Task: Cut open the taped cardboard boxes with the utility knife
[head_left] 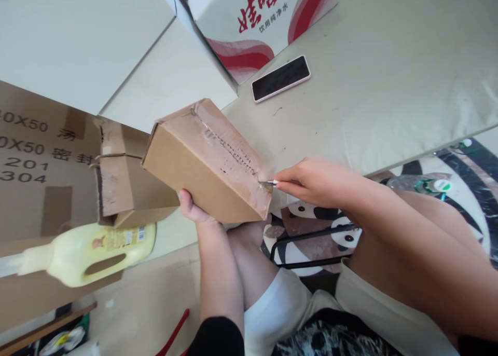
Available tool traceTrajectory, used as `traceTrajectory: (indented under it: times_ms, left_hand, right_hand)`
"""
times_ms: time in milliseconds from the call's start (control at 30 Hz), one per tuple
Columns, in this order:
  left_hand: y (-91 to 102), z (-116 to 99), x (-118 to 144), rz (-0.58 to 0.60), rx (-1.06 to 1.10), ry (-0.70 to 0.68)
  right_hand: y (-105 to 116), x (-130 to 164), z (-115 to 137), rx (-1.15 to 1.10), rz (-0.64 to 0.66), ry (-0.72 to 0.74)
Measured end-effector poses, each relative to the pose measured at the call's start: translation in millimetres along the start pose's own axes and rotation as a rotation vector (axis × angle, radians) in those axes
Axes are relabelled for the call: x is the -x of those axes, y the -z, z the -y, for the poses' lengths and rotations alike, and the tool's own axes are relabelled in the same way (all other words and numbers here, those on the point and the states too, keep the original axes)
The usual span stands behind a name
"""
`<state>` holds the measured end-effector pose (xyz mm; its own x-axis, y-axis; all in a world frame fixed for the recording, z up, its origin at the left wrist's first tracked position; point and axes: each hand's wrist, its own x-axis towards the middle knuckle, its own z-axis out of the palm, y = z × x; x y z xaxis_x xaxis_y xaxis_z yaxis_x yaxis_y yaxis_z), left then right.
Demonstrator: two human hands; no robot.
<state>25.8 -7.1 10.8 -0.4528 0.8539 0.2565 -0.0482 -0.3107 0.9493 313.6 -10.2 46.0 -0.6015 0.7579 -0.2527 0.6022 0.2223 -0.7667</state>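
Closest in, a black sleeve covers the upper left arm beside pale shorts. Just beyond the knees, the left hand holds up a taped cardboard box, its grip pressed to the lower end: the thumb lies on the plain side, while the fingers are hidden behind or under the carton. The right hand comes in from the other side, its grip pinching a slim cutting tool between thumb and fingers. The metal tip touches the box's taped face near the lower end of a line of perforation-like marks. Below the forearm are a black metal bar and a panda-patterned mat, with a clear plastic bottle near the right knee. To the left are a pale yellow jug with a handle and an opened brown carton. Farther off, a dark-screened phone lies on the pale surface, near a white drinking-water carton with red lettering.
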Motion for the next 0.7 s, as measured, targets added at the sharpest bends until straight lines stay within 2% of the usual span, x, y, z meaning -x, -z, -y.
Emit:
traceTrajectory:
  times_ms: [200,333,700]
  left_hand:
    - [-0.4,4,7,0.033,-0.008,0.040]
    - [-1.2,7,9,0.047,-0.025,0.109]
    - [11.9,3,-3,0.020,-0.033,0.049]
  right_hand:
    - [-4,-3,6,0.097,0.051,-0.033]
    - [-10,-7,6,0.154,0.036,-0.056]
    - [-7,1,-13,0.013,0.009,0.008]
